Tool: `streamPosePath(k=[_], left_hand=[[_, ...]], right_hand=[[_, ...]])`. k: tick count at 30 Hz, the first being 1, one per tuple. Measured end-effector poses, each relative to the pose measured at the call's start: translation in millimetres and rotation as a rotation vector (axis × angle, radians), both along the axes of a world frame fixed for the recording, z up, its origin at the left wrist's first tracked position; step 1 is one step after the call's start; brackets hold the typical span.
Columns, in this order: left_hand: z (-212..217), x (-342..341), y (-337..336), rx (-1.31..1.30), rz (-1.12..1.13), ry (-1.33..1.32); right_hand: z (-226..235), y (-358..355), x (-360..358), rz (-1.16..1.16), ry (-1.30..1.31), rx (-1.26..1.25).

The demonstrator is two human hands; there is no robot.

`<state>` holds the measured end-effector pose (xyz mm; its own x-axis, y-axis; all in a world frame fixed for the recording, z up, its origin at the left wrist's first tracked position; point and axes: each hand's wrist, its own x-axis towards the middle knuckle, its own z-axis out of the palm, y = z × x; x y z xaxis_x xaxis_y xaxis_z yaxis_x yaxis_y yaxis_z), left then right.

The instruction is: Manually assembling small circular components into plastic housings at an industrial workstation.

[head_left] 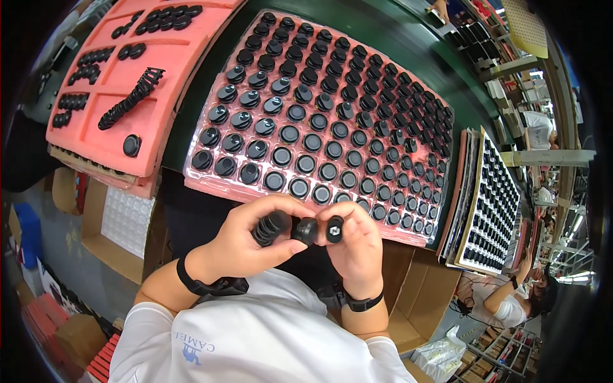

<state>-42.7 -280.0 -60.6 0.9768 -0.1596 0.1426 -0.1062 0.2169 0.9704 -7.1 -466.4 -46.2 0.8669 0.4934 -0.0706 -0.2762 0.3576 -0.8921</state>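
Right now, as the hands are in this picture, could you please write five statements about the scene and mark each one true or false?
1. The left hand holds a ridged black piece. True.
2. The right hand is empty. False: it holds a small black part with a white mark.
3. The clear tray holds rows of black round parts. True.
4. The pink foam board is to the right of the clear tray. False: it is to the left.
5. Each wrist wears a black band. True.
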Motion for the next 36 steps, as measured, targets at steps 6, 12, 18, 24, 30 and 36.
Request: streamPosePath(k=[6,12,18,24,30,36], left_hand=[[-4.3,-0.2,-0.5,-0.095,-0.030,0.056],[-0.3,-1.3,-1.6,0.053,0.043,-0.054],[2.2,1.2,-3.1,0.220,0.103,-0.252],[3.7,0.5,-1.5,0.237,0.113,-0.336],[8.4,-2.2,-1.4,0.217,0.112,-0.324],[10.2,-4.3,0.4,0.230,0.115,-0.303]], right_hand=[[-8.2,4.8,-2.8,-0.017,0.204,0.261],[2.6,4.1,-7.6,-0.188,-0.309,-0.123],[-3.4,7.1,-4.0,-0.150,-0.745,-0.429],[-4.5,12.4,-9.0,-0.142,-0.287,-0.070],[-3.0,15.0,-11.0,-0.129,-0.256,-0.093],[-3.8,14.0,-12.6,-0.142,-0.306,-0.018]])
